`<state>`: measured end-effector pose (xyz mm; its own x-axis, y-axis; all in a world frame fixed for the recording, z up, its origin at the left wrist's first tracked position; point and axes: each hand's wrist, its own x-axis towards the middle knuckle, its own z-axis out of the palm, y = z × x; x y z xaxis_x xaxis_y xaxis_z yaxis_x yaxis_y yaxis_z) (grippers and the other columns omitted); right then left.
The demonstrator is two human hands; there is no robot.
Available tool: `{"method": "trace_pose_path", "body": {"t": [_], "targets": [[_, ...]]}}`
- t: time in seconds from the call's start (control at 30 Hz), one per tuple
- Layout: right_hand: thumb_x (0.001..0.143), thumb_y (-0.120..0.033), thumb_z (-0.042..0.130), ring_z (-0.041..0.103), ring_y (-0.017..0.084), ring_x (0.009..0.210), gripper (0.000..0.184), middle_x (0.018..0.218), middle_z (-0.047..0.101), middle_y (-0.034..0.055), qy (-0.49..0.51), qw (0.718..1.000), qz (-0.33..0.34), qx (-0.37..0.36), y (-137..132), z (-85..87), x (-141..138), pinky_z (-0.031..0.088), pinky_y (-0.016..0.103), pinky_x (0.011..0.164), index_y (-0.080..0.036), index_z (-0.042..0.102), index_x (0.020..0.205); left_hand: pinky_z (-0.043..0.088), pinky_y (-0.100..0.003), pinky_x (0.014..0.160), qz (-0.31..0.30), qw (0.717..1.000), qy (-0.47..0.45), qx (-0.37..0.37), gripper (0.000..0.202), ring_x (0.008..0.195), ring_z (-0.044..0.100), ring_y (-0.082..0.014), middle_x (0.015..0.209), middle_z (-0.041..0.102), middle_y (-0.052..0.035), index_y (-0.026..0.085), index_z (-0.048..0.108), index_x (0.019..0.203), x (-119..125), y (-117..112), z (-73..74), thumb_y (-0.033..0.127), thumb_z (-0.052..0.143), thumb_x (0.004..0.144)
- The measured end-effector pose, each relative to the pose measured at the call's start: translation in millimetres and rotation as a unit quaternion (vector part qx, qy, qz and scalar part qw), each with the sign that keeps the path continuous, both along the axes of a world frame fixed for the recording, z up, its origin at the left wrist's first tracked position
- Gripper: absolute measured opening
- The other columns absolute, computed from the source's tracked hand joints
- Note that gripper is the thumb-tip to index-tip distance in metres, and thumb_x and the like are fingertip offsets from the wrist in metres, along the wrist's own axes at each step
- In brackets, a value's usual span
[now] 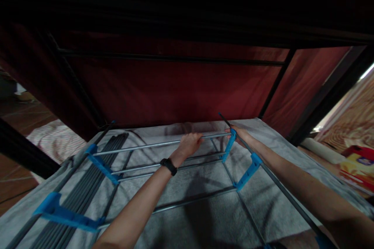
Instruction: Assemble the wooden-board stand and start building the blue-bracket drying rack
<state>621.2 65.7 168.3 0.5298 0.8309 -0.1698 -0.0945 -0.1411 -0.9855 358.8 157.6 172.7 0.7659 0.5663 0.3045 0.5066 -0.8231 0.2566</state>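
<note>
A frame of grey metal rods (146, 146) and blue plastic connectors lies on a grey cloth (187, 210) inside a dark red fabric cabinet. My left hand (189, 142), with a black band on its wrist, is closed round the far horizontal rod. My right hand (240, 135) is closed at the blue connector (228, 146) on the right end of that rod, its fingers mostly hidden behind it. A thin dark rod (223, 118) sticks up just beyond this hand.
A bundle of loose grey rods (87, 186) lies along the left side between blue connectors (67, 214). Red fabric walls (175, 93) on black poles close off the back and right. Colourful boxes (358, 165) sit on the floor at right.
</note>
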Motion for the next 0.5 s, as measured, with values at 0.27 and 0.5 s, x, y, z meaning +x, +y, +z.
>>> {"method": "trace_pose_path", "body": {"t": [0.27,0.5], "targets": [[0.091,-0.032,0.049,0.058,0.013,0.055,0.024,0.073,0.070,0.0049,-0.024,1.000,-0.004,-0.012,11.1,-9.4,4.8,0.051,0.022,0.053,-0.019,0.067,0.080,0.048,-0.030,0.086,-0.009,1.000,-0.011,-0.004,0.027,0.101,0.067,-0.0220,0.108,0.073,-0.0072,0.028,0.071,0.110,-3.2,0.2,-1.2,0.032,0.048,0.096],[0.090,-0.029,0.049,0.058,0.011,0.055,0.025,0.073,0.069,0.0043,-0.031,0.999,0.002,-0.018,15.4,-12.8,4.5,0.049,0.020,0.052,-0.017,0.067,0.079,0.047,-0.029,0.082,-0.006,1.000,-0.002,-0.001,0.027,0.099,0.068,-0.0220,0.106,0.074,-0.0067,0.028,0.071,0.109,-4.8,-1.1,-0.9,0.032,0.048,0.096]]}}
